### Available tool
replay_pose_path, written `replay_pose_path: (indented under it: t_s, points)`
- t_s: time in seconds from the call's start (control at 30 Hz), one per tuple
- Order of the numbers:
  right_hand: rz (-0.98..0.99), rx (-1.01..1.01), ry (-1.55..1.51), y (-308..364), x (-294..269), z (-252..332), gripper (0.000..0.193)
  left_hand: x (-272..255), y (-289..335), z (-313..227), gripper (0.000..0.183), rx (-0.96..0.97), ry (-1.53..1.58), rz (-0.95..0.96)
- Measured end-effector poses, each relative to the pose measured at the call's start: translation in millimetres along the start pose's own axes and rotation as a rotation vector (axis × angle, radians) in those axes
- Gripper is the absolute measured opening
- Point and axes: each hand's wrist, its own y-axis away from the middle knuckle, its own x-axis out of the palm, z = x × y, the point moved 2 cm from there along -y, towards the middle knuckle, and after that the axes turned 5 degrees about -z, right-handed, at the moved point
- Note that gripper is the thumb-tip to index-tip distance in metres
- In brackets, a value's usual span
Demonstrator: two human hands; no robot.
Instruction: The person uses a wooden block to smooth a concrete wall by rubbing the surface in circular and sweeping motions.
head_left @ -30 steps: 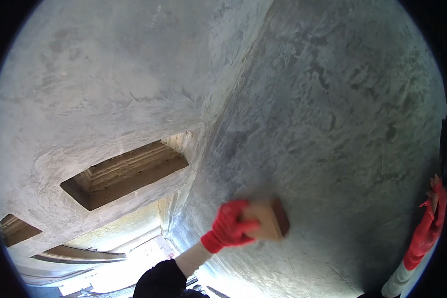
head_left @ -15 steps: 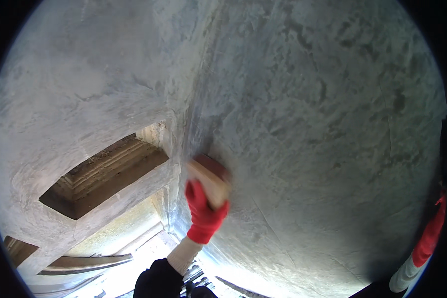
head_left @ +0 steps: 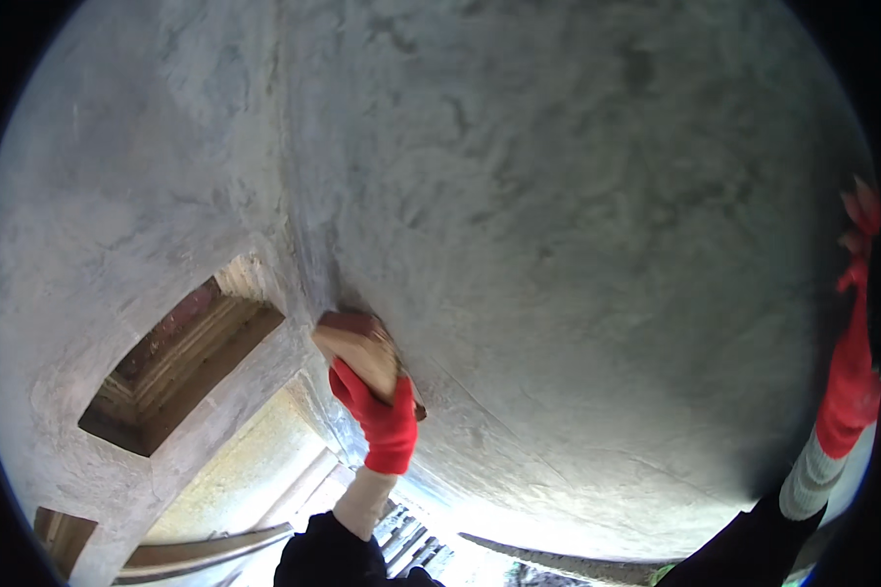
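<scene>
A wooden block [head_left: 362, 354], pale on one side and reddish-brown along another, is gripped by my left hand [head_left: 384, 430] in a red glove with a cream cuff. It lies against the grey plastered surface [head_left: 578, 293], close to the corner seam on the left; its far face is hidden. At the right rim, my right hand [head_left: 857, 230], also red-gloved, reaches up along the dark edge of the same surface. Its fingers look stretched out, with bare fingertips showing, and I see nothing held in them.
To the left, a plastered face [head_left: 147, 147] meets the large surface at the seam. A deep rectangular opening [head_left: 191, 367] is set in it, with a smaller opening [head_left: 64, 538] below. A curved strip [head_left: 206, 553] and bright daylight show at the bottom.
The view has shifted. My left hand with the wooden block sits further left, nearer the seam. My right hand and forearm have come higher into view, and its fingers now show.
</scene>
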Motion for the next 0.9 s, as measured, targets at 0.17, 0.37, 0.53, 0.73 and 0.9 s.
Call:
replay_pose_path:
  t_s: [0.17,0.37,0.53,0.73,0.9]
  points:
    - [0.079,0.296,0.087,14.0,-32.0,-12.2,0.035,38.1,99.2,-54.1,0.081,0.684,0.136,0.329]
    - [0.068,0.389,-0.058,45.6,-32.8,48.1,0.029,15.2,35.3,-10.1,0.100,0.165,0.027,0.075]
    - [0.117,0.397,0.188,203.0,-14.2,133.6,0.040,32.1,91.4,-76.7,0.108,-0.088,0.249,0.248]
    - [-0.003,0.867,0.389,290.9,44.2,234.3,0.070,21.9,142.6,-132.2,0.067,0.601,0.108,0.569]
    - [-0.105,1.001,0.662,322.5,67.5,245.4,0.073,6.6,161.6,-167.1,0.055,0.540,0.075,0.973]
